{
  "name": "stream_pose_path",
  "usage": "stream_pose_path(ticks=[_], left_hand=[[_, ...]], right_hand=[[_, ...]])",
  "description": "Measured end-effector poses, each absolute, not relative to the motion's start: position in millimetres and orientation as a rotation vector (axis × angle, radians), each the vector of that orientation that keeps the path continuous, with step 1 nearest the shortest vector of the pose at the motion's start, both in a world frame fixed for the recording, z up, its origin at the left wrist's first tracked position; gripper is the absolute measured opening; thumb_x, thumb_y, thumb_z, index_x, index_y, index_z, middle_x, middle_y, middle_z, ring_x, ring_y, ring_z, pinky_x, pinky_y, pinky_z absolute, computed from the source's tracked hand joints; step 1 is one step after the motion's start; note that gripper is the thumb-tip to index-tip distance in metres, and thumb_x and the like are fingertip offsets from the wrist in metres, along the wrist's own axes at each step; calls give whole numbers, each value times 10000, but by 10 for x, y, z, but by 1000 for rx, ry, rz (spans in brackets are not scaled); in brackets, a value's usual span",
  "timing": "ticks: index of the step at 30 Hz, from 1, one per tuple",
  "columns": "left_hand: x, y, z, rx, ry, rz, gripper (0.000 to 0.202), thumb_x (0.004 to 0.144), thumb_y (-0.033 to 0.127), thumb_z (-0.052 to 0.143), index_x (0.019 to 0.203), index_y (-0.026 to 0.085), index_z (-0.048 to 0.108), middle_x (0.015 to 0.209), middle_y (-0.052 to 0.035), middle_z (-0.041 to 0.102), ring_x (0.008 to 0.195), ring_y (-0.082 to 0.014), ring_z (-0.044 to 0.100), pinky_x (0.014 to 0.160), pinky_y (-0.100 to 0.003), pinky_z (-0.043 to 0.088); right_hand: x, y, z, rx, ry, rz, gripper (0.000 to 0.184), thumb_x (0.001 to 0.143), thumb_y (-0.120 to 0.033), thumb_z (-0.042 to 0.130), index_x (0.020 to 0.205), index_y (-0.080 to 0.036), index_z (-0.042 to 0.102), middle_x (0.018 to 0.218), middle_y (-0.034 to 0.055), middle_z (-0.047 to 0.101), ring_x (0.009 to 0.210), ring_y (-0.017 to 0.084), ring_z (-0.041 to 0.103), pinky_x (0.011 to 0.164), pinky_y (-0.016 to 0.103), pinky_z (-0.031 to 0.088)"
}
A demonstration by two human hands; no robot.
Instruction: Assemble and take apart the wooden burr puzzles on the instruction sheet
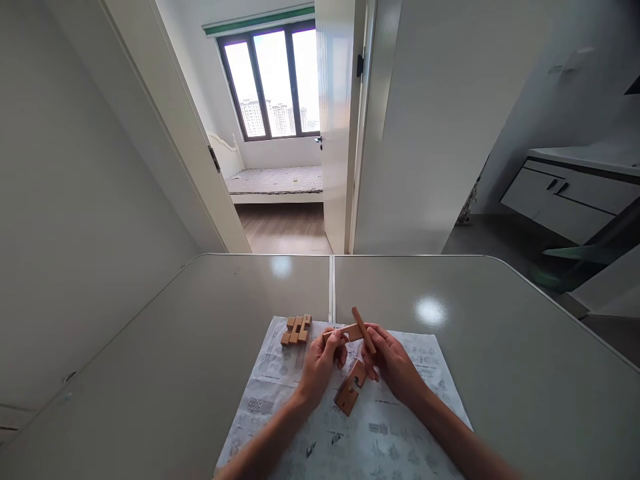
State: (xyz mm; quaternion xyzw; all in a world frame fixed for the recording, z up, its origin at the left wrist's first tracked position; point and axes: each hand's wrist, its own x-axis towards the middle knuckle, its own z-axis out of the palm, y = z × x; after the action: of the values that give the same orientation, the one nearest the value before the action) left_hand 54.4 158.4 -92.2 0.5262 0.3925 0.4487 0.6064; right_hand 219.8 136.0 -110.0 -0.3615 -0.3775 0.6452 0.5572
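Observation:
Between thumb and fingers, my left hand (323,363) grips a short flat wooden puzzle piece (354,332) that points to the right. A longer, thin wooden puzzle piece (363,329), tilted, is pinched in my right hand (393,360). The two pieces meet or cross over the sheet; whether they interlock I cannot tell. Just below my hands, a notched wooden piece (346,399) lies at a slant on the printed paper sheet (280,400). Up and left of my left hand sits a cluster of several notched wooden blocks (296,331).
The paper lies on a pale glossy table (165,373) with a seam (332,287) running away from me. Past its far edge are an open door (335,133), a bed (280,181) and a window (273,80). A white cabinet (575,190) stands to the right.

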Motion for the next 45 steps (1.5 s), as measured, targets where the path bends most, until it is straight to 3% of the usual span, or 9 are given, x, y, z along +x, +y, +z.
stream_pose_path(ticks=[4,9,15,20,23,28,32,37,45], left_hand=[[551,1547,-890,1319,885,982,439,976,563,517,801,164,580,605,35,490,551,-108,425,577,-244,372],[576,1503,-919,1367,860,915,429,999,561,491,853,170,586,641,23,530,575,-118,466,586,-244,402],[603,1484,-928,1316,828,945,470,1014,602,432,884,168,556,631,39,496,548,-105,430,550,-237,372],[615,1474,-869,1279,864,1003,501,986,657,443,891,176,549,627,45,480,525,-102,415,526,-237,363],[618,1465,-863,1272,880,998,492,986,653,451,891,180,552,638,39,493,531,-105,422,531,-239,374],[618,1443,-919,1337,898,991,439,1009,604,456,876,197,558,649,24,520,550,-122,458,547,-252,401],[623,1434,-942,1391,942,1005,435,1018,590,438,854,203,548,634,20,527,535,-124,453,534,-254,395],[628,1424,-939,1538,1125,1024,432,1043,531,385,766,213,476,576,45,475,509,-117,420,525,-250,351],[628,1431,-954,1576,1121,1004,392,1038,479,385,763,213,471,588,50,467,513,-114,408,517,-245,343]], right_hand=[[2225,1371,-1097,-875,-797,1530,582,922,-605,643,1344,-211,574,575,-60,547,408,108,409,373,215,347],[2237,1364,-1060,-871,-749,1563,642,895,-641,644,1374,-215,600,615,-52,508,437,102,389,378,214,325],[2224,1339,-1062,-842,-829,1538,660,913,-525,698,1477,-233,517,604,-79,483,431,83,354,406,211,316],[2202,1339,-1084,-915,-892,1449,638,917,-531,690,1465,-251,520,894,11,654,468,83,459,397,224,375],[2160,1332,-1117,-1008,-950,1332,605,905,-564,689,1403,-245,562,926,26,670,488,96,499,398,230,416],[2098,1293,-1127,-1115,-1047,1122,607,861,-540,755,1355,-263,538,1052,61,697,711,179,643,599,304,593],[2090,1275,-1106,-1142,-1101,1089,650,860,-556,744,1415,-297,528,1023,51,719,661,171,628,575,305,580],[2098,1270,-1084,-1156,-1142,1071,615,898,-520,712,1448,-294,557,702,-20,644,569,163,541,524,287,516],[2098,1267,-1079,-1179,-1203,1031,575,936,-512,660,1448,-269,563,849,26,713,576,156,557,532,295,535]])
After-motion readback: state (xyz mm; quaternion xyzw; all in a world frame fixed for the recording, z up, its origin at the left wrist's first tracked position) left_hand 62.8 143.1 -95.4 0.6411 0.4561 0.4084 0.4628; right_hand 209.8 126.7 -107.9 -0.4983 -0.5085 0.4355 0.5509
